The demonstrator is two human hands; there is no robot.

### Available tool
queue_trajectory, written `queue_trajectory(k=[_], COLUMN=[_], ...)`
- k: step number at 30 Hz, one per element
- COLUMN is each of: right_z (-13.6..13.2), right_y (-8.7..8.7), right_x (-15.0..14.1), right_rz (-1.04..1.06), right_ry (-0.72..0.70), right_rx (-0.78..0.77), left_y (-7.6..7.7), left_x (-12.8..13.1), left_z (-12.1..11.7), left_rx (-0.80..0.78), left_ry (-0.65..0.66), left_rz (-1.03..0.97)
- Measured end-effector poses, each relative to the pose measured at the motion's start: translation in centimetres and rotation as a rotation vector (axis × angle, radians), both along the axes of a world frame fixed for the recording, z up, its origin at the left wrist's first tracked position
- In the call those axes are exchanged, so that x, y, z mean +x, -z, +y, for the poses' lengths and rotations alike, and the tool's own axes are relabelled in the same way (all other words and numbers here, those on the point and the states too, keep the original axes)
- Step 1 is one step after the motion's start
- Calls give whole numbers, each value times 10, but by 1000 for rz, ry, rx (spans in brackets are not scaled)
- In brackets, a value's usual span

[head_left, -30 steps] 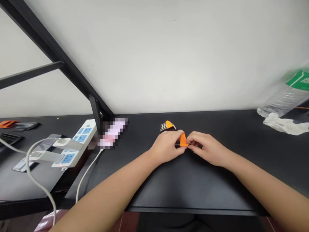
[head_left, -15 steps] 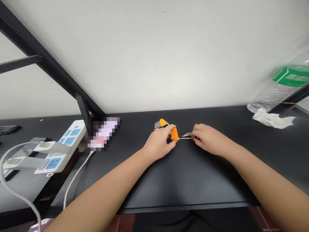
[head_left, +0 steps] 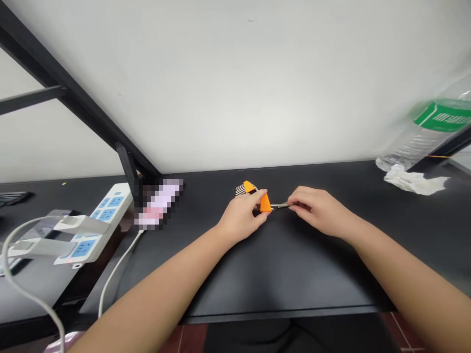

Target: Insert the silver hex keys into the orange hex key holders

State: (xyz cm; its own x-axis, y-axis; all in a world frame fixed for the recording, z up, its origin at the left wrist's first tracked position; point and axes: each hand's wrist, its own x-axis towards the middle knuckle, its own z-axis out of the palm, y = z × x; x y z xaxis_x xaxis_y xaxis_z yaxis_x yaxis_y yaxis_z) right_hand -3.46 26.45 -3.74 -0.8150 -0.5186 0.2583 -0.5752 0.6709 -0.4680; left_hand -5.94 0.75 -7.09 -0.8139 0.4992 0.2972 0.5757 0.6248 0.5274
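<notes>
My left hand (head_left: 241, 215) grips an orange plastic hex key holder (head_left: 265, 203) between thumb and fingers, low over the black desk. Just beyond those fingers lies a second orange piece (head_left: 249, 187), with a row of thin metal rods (head_left: 240, 189) on its left side. To the right of the holder, my right hand (head_left: 318, 211) pinches thin metal hex keys (head_left: 281, 206). One of them reaches to the holder's edge; whether it sits in a hole is too small to tell. My fingertips hide the keys' right ends.
A white power strip (head_left: 106, 215) with plugged-in chargers and a phone (head_left: 160, 203), blurred out, on a white cable lie left. At the right back are a plastic bottle (head_left: 415, 139) and a crumpled tissue (head_left: 415, 181). A pale wall (head_left: 250, 98) rises behind the desk (head_left: 287, 279).
My right hand has moved slightly left, closer to the orange holder. The metal keys, fanned apart before, now lie nearly in line. My left hand has hardly moved.
</notes>
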Motion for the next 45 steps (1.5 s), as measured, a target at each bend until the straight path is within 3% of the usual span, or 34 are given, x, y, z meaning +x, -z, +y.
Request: queue_trajectory(k=[7,12,20,23,28,34,38,42,45], right_z=[-5,-15,-25,-12,8,-4,-6,-5,-7], right_y=[6,7,10,9,10,8,5,5,5], right_x=[4,7,5,-1,-11,-5,0,0,1], right_rz=[92,10,-100,-20,24,-24,-82,-36,11], right_ry=[-52,-105,-114,-23,72,128,155,31,-27], right_rx=[31,-46,-117,-24,314,482,359,99,18], left_y=[0,-2,-7,-6,-2,-2,-5,-7,-8], left_x=[1,1,4,4,2,1,1,2,4], left_z=[1,3,7,5,2,2,2,3,3], left_rx=[-42,-71,-110,-102,-113,-111,-102,-108,-94], left_ry=[20,38,124,79,40,21,40,40,51], left_rz=[37,131,115,92,23,18,16,28,43])
